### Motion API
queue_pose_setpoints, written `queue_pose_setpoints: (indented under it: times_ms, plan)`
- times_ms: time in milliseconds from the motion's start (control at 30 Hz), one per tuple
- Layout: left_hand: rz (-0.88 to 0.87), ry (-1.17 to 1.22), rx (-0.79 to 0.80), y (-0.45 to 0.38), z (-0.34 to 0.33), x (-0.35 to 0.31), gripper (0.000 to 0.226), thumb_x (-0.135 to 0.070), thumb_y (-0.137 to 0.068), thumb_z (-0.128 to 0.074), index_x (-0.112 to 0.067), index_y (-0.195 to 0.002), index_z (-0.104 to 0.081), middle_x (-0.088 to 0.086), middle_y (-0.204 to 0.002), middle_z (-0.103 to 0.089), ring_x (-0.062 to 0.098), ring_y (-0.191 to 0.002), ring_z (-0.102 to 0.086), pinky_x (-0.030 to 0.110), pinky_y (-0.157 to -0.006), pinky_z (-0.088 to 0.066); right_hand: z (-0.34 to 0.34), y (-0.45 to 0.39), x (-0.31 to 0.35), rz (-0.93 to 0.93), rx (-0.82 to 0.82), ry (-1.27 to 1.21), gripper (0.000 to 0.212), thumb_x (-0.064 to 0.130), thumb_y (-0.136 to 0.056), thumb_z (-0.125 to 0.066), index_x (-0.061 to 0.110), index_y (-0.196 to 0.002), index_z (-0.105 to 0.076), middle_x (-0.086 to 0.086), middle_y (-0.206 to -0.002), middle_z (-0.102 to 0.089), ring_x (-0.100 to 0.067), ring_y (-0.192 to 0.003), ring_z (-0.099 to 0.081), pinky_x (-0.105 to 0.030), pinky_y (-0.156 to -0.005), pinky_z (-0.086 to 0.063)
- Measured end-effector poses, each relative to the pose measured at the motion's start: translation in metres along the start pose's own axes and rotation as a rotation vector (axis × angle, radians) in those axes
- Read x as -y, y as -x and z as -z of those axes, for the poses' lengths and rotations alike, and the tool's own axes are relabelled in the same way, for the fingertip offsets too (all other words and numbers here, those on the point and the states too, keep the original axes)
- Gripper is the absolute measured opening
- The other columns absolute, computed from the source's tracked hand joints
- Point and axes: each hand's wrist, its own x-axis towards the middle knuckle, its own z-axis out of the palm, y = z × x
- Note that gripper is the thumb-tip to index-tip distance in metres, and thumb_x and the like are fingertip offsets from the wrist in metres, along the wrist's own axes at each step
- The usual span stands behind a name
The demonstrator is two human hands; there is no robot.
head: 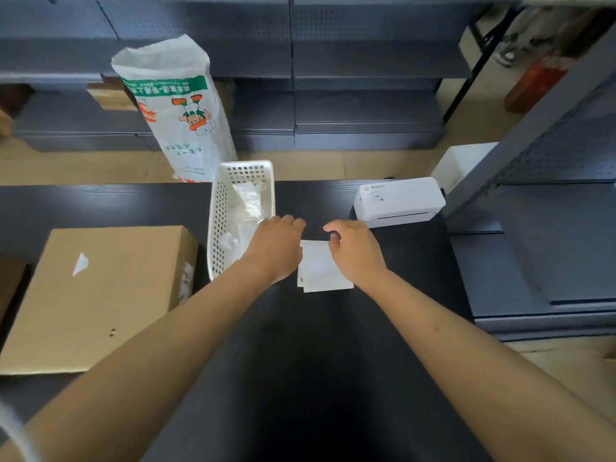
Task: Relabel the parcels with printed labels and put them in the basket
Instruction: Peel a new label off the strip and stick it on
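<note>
A flat white parcel (321, 271) lies on the dark table (300, 361) between my two hands. My left hand (278, 248) lies over its left edge, knuckles up and fingers curled down; what the fingertips do is hidden. My right hand (355, 251) covers the parcel's upper right corner, with thumb and forefinger bent close together above the top edge. A white perforated basket (216, 225) stands just left of my left hand and holds several white plastic-wrapped parcels (245, 208). The white label printer (400, 200) sits at the back right of the table.
A large cardboard box (96, 295) lies flat on the left of the table. A tall white woven sack (176, 108) stands on the floor behind the basket. Grey metal shelving (333, 95) runs along the back and the right side.
</note>
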Motion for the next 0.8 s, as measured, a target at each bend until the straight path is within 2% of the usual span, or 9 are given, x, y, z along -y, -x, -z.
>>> queue_pose_setpoints:
  times_ms: [200, 400, 500, 633, 700, 800]
  plan:
    - [0.041, 0.030, 0.093, 0.000, -0.024, -0.023, 0.039, -0.018, -0.094, -0.049, -0.012, -0.132, -0.047, 0.007, -0.123, -0.055, 0.025, -0.111, -0.052, 0.034, -0.094, -0.043, -0.005, 0.008, -0.032, -0.006, 0.132, 0.044, 0.031, 0.012, -0.093, -0.053, 0.017, -0.121, -0.063, -0.003, -0.118, -0.064, -0.020, -0.111, -0.053, -0.031, -0.094, -0.046]
    - [0.041, 0.042, 0.160, -0.002, -0.048, -0.029, 0.040, -0.015, -0.093, -0.050, -0.009, -0.133, -0.046, 0.009, -0.129, -0.052, 0.026, -0.115, -0.049, 0.036, -0.097, -0.043, -0.024, 0.010, -0.043, 0.092, 0.218, 0.208, 0.051, 0.016, -0.089, -0.063, 0.018, -0.138, -0.048, -0.002, -0.138, -0.052, -0.022, -0.125, -0.045, -0.034, -0.107, -0.033]
    - [0.044, 0.065, 0.177, -0.001, -0.060, -0.031, 0.040, -0.018, -0.094, -0.051, -0.009, -0.132, -0.046, 0.009, -0.128, -0.052, 0.026, -0.115, -0.050, 0.036, -0.097, -0.043, -0.032, 0.014, -0.050, 0.117, 0.186, 0.275, 0.056, 0.015, -0.085, -0.069, 0.018, -0.137, -0.049, -0.003, -0.132, -0.056, -0.023, -0.123, -0.047, -0.034, -0.109, -0.029]
    - [0.046, 0.089, 0.109, 0.001, -0.069, -0.032, 0.048, -0.030, -0.094, -0.056, -0.012, -0.136, -0.041, 0.008, -0.131, -0.050, 0.025, -0.115, -0.051, 0.035, -0.096, -0.044, -0.037, 0.018, -0.057, 0.155, 0.142, 0.313, 0.046, 0.011, -0.088, -0.063, 0.020, -0.132, -0.055, -0.003, -0.128, -0.058, -0.021, -0.117, -0.047, -0.034, -0.104, -0.034]
    - [0.057, 0.095, 0.070, 0.001, -0.070, -0.033, 0.049, -0.033, -0.095, -0.056, -0.013, -0.137, -0.042, 0.008, -0.132, -0.046, 0.025, -0.114, -0.049, 0.034, -0.096, -0.045, -0.037, 0.020, -0.061, 0.169, 0.133, 0.263, 0.039, 0.011, -0.088, -0.063, 0.020, -0.126, -0.061, -0.001, -0.126, -0.057, -0.020, -0.115, -0.046, -0.032, -0.102, -0.035]
    - [0.071, 0.132, 0.000, 0.002, -0.066, -0.033, 0.037, -0.029, -0.097, -0.052, -0.014, -0.130, -0.051, 0.007, -0.129, -0.045, 0.024, -0.109, -0.051, 0.034, -0.093, -0.046, -0.035, 0.028, -0.064, 0.168, 0.062, 0.160, 0.035, 0.014, -0.085, -0.068, 0.022, -0.119, -0.065, 0.000, -0.125, -0.055, -0.018, -0.116, -0.045, -0.029, -0.100, -0.040]
